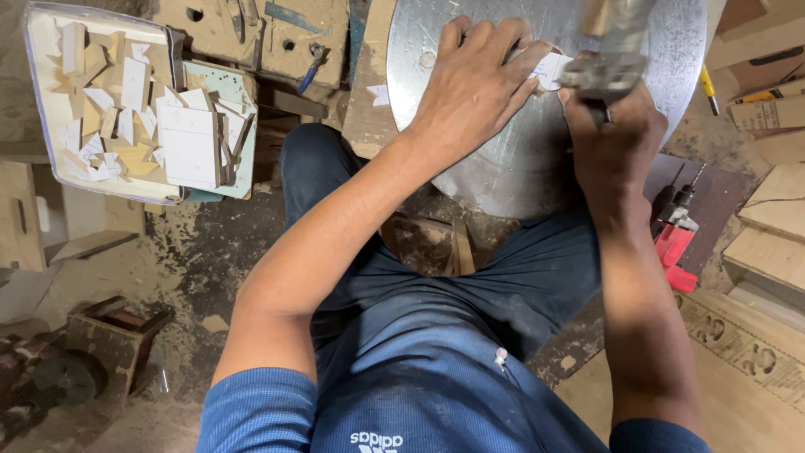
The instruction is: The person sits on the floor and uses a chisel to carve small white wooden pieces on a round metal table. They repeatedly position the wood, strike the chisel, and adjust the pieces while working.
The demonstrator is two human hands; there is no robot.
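Two bare hands work at a round metal plate (503, 159) on the counter. Left hand (474, 84) lies fingers down, pinning a small white piece (549, 69) flat on it. Right hand (610, 126) holds its grip closed around a metal tool (605, 75) touching that piece

Tray (38, 101) of wood offcuts (126, 92) far left, metal disc (503, 168) ahead (over the knees), drill (675, 239) right

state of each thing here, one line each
left hand: flat, pressing small white piece onto round metal disc
right hand: gripping blurred metal tool
shallow tray: full of pale wood offcuts
red power drill: lying on floor
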